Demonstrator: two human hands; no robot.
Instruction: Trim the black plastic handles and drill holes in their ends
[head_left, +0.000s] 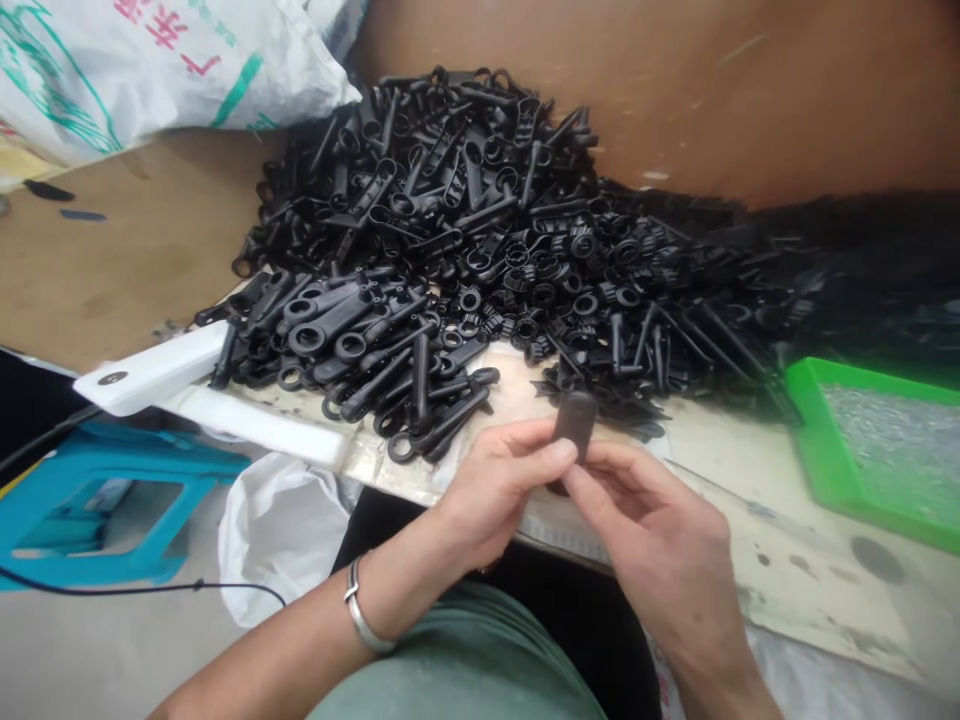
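A black plastic part with a rounded top end is pinched between both hands, close to the table's front edge. My left hand grips it from the left, thumb across its face. From the right, my right hand has thumb and fingers closed on its lower end, which the fingers partly hide. Beyond the hands lies a large heap of black plastic parts, many with ring-shaped ends. Nearer on the left is a group of similar handle-like pieces. Small black rings are scattered at the middle.
A green tray of small clear or shiny pieces stands at right. A white bar-shaped fixture juts over the table's left edge. Below are a blue stool and a white bag. A printed sack lies at upper left.
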